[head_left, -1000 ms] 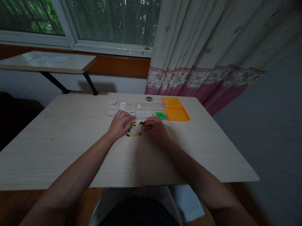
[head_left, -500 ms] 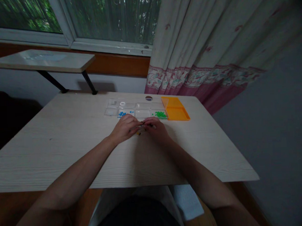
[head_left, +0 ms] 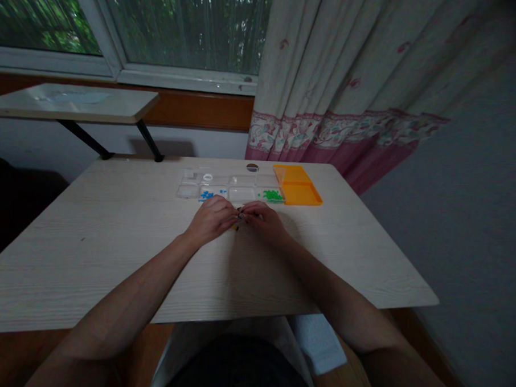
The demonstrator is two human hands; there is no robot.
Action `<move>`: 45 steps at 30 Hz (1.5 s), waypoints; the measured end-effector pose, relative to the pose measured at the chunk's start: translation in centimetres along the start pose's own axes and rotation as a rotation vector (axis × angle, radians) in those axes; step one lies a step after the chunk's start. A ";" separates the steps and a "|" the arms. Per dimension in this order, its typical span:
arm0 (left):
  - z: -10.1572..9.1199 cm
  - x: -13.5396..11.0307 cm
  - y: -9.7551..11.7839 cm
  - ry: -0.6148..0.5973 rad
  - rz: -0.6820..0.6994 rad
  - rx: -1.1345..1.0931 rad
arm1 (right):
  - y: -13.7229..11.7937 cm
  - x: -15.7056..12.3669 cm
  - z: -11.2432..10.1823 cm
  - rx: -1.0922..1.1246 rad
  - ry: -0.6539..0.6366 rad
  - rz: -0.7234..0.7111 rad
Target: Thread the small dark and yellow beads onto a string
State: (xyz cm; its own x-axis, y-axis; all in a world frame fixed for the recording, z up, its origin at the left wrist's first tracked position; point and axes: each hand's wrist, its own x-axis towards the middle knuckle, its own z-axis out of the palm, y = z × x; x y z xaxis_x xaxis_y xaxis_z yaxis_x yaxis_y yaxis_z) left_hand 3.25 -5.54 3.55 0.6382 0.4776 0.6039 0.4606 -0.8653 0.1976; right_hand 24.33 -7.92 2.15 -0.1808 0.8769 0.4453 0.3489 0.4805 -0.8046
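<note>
At twelve o'clock on the table (head_left: 159,277), your left hand (head_left: 215,220) and right hand (head_left: 265,219) meet, fingertips pinched narrow around a small dark piece (head_left: 240,209), partly hidden. Beyond your hands, a clear tray (head_left: 242,194) holds blue bits (head_left: 206,195) towards eleven, green bits (head_left: 272,195) towards one. A second ago your hands were apart, the left covering most blue bits.

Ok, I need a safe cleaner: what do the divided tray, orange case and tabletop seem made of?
Divided tray: probably glossy clear plastic, given bright glints. Orange case: likely plastic, smooth, evenly coloured. Tabletop: matte, pale wood or wood-look laminate; grain lines fit either.
</note>
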 end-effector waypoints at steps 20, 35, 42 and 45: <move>0.3 -0.3 -1.0 0.050 -0.083 -0.152 | 0.3 -0.3 0.1 -0.149 -0.025 -0.071; 0.0 -1.2 -4.6 0.440 -0.517 0.012 | -1.0 -1.8 2.5 -0.651 -0.217 -0.314; 0.6 -1.5 -5.4 0.498 -0.564 0.016 | -1.3 -2.0 2.5 -0.689 -0.302 -0.351; 0.6 -1.5 -5.2 0.506 -0.568 0.013 | -1.2 -2.0 2.6 -0.685 -0.290 -0.334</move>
State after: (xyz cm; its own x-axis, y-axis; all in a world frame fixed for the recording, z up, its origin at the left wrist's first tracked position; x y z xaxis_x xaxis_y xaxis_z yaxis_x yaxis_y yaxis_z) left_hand 0.27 -1.62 1.19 -0.0580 0.7184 0.6932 0.6434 -0.5040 0.5761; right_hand 21.89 -10.25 1.20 -0.5726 0.7014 0.4245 0.7025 0.6866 -0.1870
